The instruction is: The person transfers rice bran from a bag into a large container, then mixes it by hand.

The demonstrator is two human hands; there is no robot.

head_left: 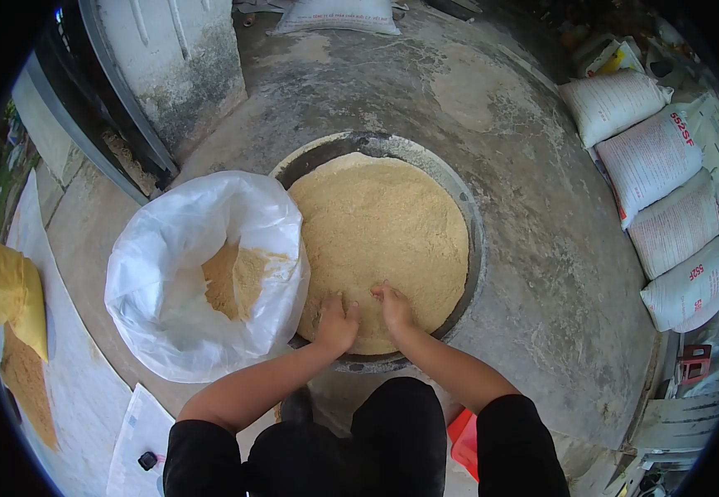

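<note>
A wide round dark tub (477,240) holds tan, meal-like powder (384,224) nearly up to its rim. Both hands touch the powder near the tub's front edge. My left hand (337,323) is at the front left, its fingertips partly in the powder. To its right, my right hand (394,308) has its fingers curled in; whether they hold powder is too small to tell. Against the tub's left side stands an open white plastic sack (152,273) with more tan powder inside.
Filled white sacks (653,161) line the right side, and another sack (339,15) lies at the top. A yellow sack (16,290) and a brown heap (28,385) are at far left. A red object (464,443) sits by my legs.
</note>
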